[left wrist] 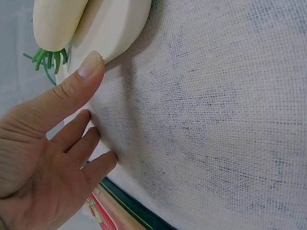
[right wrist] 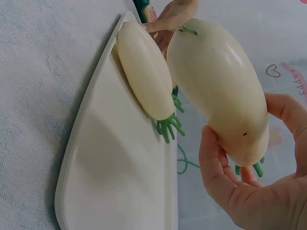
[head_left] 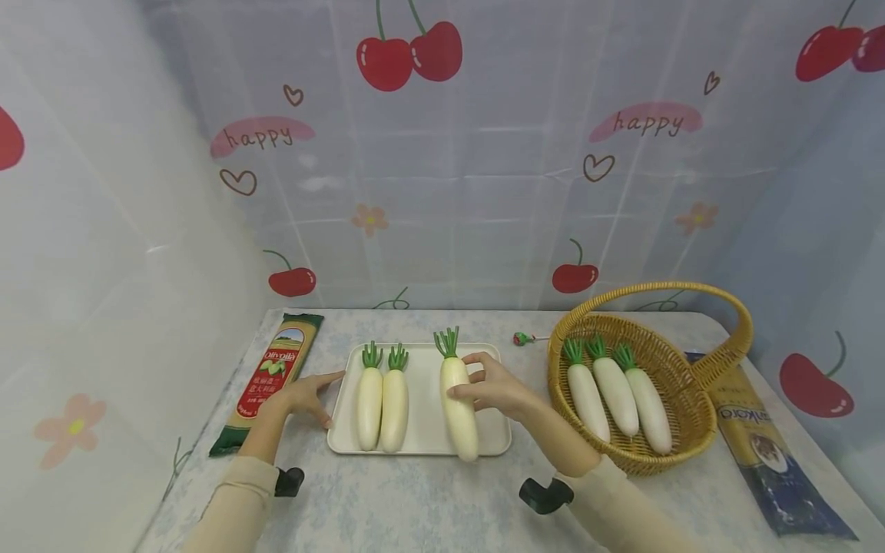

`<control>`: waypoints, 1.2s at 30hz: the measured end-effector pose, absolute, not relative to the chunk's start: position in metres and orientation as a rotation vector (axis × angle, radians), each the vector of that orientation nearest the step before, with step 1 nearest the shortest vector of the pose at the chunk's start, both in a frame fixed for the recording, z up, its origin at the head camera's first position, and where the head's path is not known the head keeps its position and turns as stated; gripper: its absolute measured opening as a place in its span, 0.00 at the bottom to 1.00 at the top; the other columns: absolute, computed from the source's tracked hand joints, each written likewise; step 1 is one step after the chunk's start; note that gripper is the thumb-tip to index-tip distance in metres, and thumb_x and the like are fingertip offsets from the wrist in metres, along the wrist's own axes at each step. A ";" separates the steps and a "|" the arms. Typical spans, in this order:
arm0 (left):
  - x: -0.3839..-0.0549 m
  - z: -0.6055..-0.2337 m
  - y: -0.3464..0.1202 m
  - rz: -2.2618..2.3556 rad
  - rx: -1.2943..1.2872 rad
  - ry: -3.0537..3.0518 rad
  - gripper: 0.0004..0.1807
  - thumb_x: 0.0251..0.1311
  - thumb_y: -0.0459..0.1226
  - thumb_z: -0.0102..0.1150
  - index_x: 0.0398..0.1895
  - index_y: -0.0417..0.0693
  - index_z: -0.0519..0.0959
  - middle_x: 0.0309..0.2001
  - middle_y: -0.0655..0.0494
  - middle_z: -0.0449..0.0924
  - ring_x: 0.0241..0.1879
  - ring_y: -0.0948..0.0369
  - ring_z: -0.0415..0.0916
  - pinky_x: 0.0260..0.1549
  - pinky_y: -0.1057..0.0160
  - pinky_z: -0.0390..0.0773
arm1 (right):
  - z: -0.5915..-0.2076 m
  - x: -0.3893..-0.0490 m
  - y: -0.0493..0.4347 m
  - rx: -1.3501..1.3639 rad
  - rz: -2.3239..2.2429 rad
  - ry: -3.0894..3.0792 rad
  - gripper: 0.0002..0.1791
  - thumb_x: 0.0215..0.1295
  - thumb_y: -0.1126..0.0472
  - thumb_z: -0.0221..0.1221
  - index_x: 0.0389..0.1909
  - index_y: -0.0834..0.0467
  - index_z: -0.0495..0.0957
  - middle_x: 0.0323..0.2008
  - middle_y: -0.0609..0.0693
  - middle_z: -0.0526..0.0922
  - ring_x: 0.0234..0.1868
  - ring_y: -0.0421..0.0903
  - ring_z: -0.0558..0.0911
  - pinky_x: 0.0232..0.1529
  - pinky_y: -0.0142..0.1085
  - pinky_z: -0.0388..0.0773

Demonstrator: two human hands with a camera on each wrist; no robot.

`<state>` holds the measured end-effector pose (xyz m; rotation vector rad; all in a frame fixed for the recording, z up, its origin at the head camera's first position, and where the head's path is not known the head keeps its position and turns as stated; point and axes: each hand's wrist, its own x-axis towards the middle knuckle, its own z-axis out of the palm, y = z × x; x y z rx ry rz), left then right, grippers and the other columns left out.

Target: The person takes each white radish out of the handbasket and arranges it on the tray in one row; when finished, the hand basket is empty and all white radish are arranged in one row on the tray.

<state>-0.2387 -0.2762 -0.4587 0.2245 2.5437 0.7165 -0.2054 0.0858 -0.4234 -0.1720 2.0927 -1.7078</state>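
Observation:
My right hand (head_left: 499, 390) grips a white radish (head_left: 459, 422) with green stem stubs, thumb on one side and fingers on the other. In the right wrist view this radish (right wrist: 220, 81) is raised off the white tray (right wrist: 115, 172). Two similar radishes, a left one (head_left: 369, 407) and a right one (head_left: 395, 411), lie side by side on the left part of the tray (head_left: 425, 418). Beside the tray's left edge is my left hand (head_left: 302, 395), fingers spread and loosely bent. Its thumb touches the tray rim in the left wrist view.
A wicker basket (head_left: 707, 418) with a tall handle holds three white radishes (head_left: 618, 395) on the right. Past it lies a blue-and-gold packet (head_left: 774, 461). A red-and-green pasta packet (head_left: 273, 376) lies left, and a small red-and-green item (head_left: 522, 339) sits behind the tray.

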 end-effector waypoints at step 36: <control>-0.237 -0.460 -0.277 0.744 0.230 2.535 0.57 0.33 0.37 0.79 0.70 0.39 0.57 0.67 0.28 0.54 0.67 0.35 0.50 0.61 0.37 0.58 | -0.465 -0.221 0.057 -0.081 -1.658 2.148 0.41 0.51 0.62 0.68 0.62 0.66 0.56 0.46 0.65 0.74 0.38 0.52 0.81 0.38 0.43 0.82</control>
